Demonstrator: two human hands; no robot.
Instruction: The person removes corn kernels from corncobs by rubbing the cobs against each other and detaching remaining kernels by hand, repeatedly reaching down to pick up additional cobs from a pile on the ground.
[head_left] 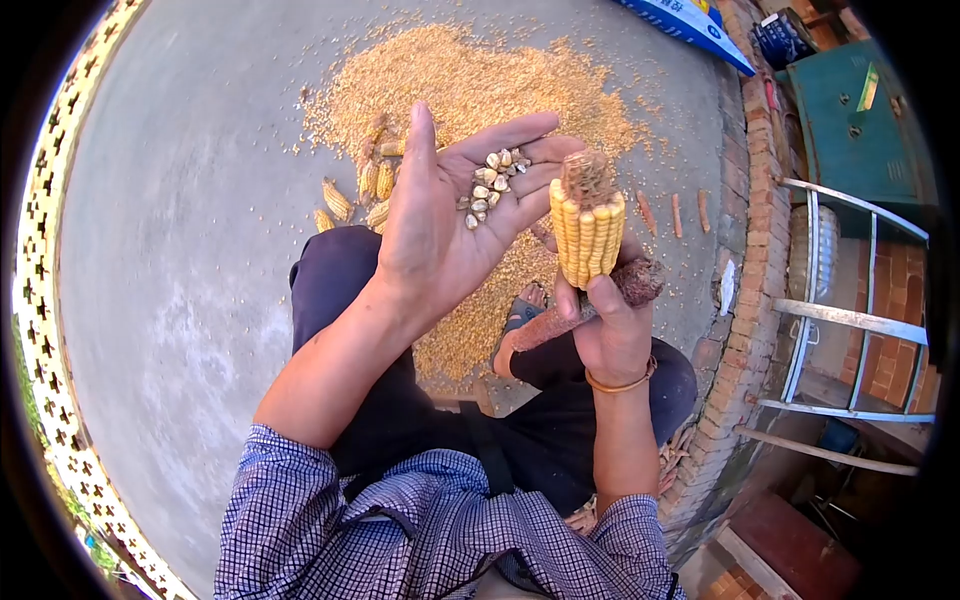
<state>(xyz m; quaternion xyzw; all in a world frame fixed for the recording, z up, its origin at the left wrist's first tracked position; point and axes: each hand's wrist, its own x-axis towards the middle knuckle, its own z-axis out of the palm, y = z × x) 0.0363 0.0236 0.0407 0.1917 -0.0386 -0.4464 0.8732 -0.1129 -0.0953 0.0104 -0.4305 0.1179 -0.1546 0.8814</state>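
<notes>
My left hand is palm up with fingers stretched out. Several pale, dark-tinged corn kernels lie loose on its palm and fingers. To its right, my right hand grips a partly shelled ear of corn upright between thumb and fingers. Yellow kernels cover its lower part, and the top end is bare and brownish. A reddish bare corncob lies slantwise in the same hand, below the ear. Some of the right fingers are hidden behind the ear and cob.
A big heap of shelled kernels spreads over the concrete floor, with more between my legs. Unshelled ears lie left of the heap; bare cobs lie right. A brick edging, a metal ladder-like frame and a blue bag stand around.
</notes>
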